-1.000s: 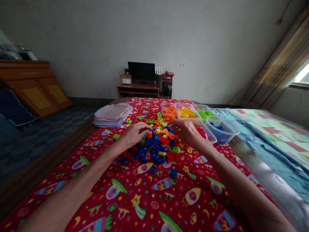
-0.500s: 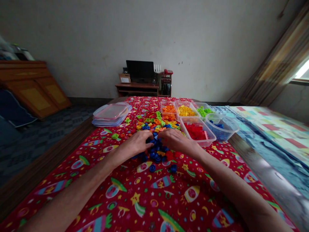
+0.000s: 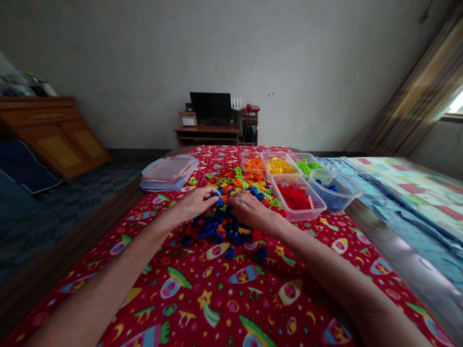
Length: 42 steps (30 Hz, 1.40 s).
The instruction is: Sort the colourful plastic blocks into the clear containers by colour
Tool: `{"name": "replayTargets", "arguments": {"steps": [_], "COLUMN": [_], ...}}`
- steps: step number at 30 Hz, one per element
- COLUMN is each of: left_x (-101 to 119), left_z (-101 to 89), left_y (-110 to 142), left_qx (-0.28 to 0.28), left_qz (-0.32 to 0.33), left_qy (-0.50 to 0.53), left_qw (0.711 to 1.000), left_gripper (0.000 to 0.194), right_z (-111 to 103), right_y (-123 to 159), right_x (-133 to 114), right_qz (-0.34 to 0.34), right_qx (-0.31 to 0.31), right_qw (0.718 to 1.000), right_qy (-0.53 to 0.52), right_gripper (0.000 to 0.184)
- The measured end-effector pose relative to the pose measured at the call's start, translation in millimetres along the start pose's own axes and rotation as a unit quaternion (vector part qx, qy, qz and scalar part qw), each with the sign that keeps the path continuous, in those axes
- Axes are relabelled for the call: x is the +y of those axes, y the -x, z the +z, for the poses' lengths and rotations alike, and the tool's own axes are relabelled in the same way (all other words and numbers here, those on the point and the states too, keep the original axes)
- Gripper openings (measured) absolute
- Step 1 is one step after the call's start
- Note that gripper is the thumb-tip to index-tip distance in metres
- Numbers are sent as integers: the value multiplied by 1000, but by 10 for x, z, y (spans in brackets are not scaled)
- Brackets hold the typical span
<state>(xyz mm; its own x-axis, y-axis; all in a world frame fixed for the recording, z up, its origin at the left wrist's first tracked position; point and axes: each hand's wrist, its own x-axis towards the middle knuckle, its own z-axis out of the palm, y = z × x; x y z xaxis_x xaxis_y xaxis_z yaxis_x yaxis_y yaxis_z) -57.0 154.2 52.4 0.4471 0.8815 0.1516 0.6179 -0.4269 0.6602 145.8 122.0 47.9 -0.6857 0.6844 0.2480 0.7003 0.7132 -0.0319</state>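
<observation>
A heap of mixed toy building blocks [image 3: 217, 231] lies on the red patterned cloth, with mostly blue pieces on the near side. Over its left part, my left hand [image 3: 198, 201] pinches a blue building block [image 3: 219, 202] between thumb and fingers. My right hand [image 3: 249, 208] is at the heap's middle, fingers curled down and pressed together; whatever they hold is hidden. Two loose blue pieces, a round one [image 3: 229, 253] and a blocky one [image 3: 261, 253], sit nearer to me.
Right of the heap stand clear tubs of orange [image 3: 253, 166], yellow [image 3: 280, 166], green [image 3: 307, 166] and red blocks [image 3: 294, 196], plus a round tub [image 3: 340, 197] with blue ones. Stacked lids [image 3: 168, 171] lie at left. A patterned bed [image 3: 398, 193] adjoins the table's right side.
My left hand has moved slightly left and up, and a blue block now shows at its fingertips. My right hand has shifted a little left. More blue blocks are uncovered between and below them.
</observation>
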Motion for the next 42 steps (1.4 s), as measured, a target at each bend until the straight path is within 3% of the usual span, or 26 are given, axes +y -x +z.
{"name": "replayTargets", "arguments": {"steps": [3,5,8,10,12,15,18,20,23,29,31,34,37,39,42], "left_x": [29,81,165,201,218,232,246,247,228,262,348,509,606,602,519], "left_z": [-1,-1,-2,-6,-1,62,207,314,409,250,166,130,227,330,465], "left_y": [38,72,109,118,123,146,204,251,290,165,128,137,180,195,186], "left_qx": [-8,-27,-48,-45,-37,-29,-24,-20,-14,4,49,142,171,165,166], "left_qz": [8,-21,-74,-77,-49,20,53,51,54,29,33,65,99,133,170], "left_qy": [-24,-25,2,-4,-51,-145,-219,-262,-273,-202,-150,-64,-51,-79,-119], "left_qw": [1000,999,996,996,997,989,974,964,960,979,987,986,979,974,964], "left_gripper": [36,39,44,44,40,32,30,28,25,23,25,32,38,42,54], "right_z": [43,35,-42,-111,-167,-205,-190,-170,-156,-178,-180,-172,-141,-105,-42], "right_y": [60,99,96,63,33,25,44,56,66,41,21,-6,-16,-17,-16], "right_x": [81,124,164,187,207,220,215,210,203,155,113,20,-82,-131,-162], "right_qz": [-31,-36,23,81,128,176,194,192,189,260,295,326,298,260,225], "right_qx": [47,88,92,86,87,81,74,70,66,93,92,69,44,32,34], "right_qw": [997,990,972,945,894,772,659,611,564,508,493,467,451,454,467], "right_qy": [-49,-105,-216,-306,-420,-605,-723,-765,-801,-816,-814,-819,-840,-852,-854], "right_gripper": [27,27,25,21,15,10,18,24,28,10,4,13,22,28,22]}}
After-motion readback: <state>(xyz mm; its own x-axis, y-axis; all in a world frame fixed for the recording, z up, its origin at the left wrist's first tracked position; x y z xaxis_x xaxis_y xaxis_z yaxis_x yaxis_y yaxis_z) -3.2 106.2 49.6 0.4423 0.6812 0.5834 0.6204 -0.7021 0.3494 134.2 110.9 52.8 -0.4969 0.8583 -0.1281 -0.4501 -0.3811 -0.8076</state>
